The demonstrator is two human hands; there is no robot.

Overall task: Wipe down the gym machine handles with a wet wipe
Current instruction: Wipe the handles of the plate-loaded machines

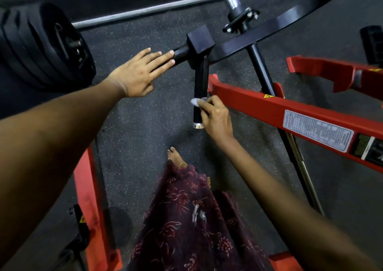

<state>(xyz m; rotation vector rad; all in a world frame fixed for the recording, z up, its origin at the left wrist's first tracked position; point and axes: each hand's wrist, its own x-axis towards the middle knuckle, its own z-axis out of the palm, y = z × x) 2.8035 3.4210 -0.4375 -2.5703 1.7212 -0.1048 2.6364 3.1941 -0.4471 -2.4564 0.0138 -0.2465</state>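
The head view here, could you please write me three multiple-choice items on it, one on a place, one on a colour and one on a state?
1. Where is the wet wipe?
A. against the downward black handle
B. on the floor
C. on the weight plates

2. What colour is the frame beam with the printed label?
A. blue
B. red
C. yellow

3. How is the left hand?
A. clenched in a fist
B. fingers straight, tips at the sideways black handle
C. holding the wipe

Answers:
1 A, the right hand pinches the wipe against that handle.
2 B, the labelled beam is plainly red.
3 B, its fingers are extended and it holds nothing.
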